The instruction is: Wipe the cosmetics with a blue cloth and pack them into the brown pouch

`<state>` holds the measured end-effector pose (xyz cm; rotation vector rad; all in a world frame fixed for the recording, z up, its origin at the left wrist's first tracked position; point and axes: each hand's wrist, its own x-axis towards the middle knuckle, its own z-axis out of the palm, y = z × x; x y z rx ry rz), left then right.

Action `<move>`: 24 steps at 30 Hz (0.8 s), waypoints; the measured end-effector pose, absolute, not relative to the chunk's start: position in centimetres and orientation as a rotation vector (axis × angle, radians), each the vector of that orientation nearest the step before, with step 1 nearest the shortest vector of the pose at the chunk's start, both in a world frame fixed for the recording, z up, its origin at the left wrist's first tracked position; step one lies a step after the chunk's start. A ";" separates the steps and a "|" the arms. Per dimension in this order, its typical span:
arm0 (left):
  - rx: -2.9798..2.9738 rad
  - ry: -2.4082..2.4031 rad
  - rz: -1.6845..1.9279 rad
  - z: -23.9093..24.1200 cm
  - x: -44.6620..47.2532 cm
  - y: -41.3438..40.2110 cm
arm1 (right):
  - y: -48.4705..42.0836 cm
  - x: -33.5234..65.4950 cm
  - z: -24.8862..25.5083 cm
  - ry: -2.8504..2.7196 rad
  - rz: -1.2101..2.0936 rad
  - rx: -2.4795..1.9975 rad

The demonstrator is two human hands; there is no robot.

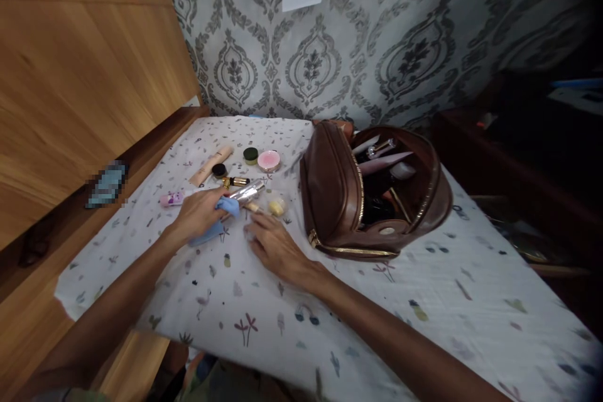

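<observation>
The left hand [200, 213] is pinching a blue cloth [217, 220] against a silver tube [248, 191] on the sheet [358, 326], wiping it, while the right hand [273, 245], fingers loosely spread, is resting alongside, ready to steady the tube.

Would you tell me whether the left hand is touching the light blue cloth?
Touching: the head view shows the left hand gripping the light blue cloth, fingers curled over it.

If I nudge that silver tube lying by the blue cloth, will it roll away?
Probably a little: the silver tube looks round and lies on its side. The soft printed sheet should slow it. It seems slim and likely light, and its shiny surface may be slippery.
</observation>
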<state>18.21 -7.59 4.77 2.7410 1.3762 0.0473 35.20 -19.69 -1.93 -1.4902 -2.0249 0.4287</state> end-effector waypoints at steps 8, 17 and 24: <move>2.785 1.542 0.162 4.6 17.2 -7.8 | -16.9 36.5 -4.3 -1.690 0.432 -1.628; 2.297 0.821 0.309 4.9 17.5 -11.4 | -18.8 37.3 -4.2 -1.372 0.527 -1.474; 2.492 0.872 0.607 0.7 17.4 -10.3 | -19.7 35.8 -3.9 -1.635 0.336 -1.590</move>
